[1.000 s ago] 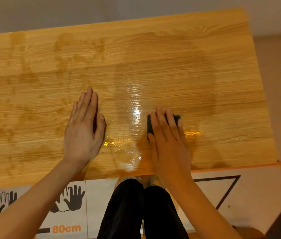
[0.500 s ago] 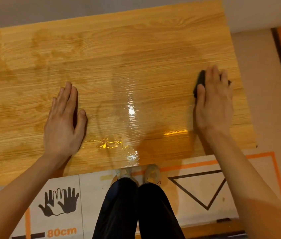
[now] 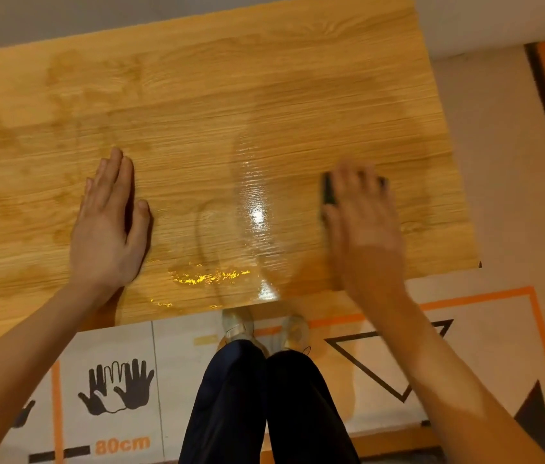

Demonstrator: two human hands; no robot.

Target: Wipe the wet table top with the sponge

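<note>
The wooden table top (image 3: 197,78) fills the upper view, with a shiny wet patch (image 3: 251,212) in its middle and a glinting puddle (image 3: 207,276) by the near edge. My right hand (image 3: 361,216) presses flat on a dark sponge (image 3: 327,192) on the table's right part; only the sponge's left end and a far corner show past my fingers. My left hand (image 3: 107,226) lies flat and empty on the table, left of the wet patch, fingers together.
The table's right edge (image 3: 458,195) and near edge (image 3: 197,316) drop to a floor mat with hand-print and triangle markings (image 3: 117,390). My legs and shoes (image 3: 264,380) stand below the near edge. A grey wall runs behind the table.
My right hand slid the sponge from the middle out to the far right edge, then back left and nearer to me. My left hand stayed planted on the table.
</note>
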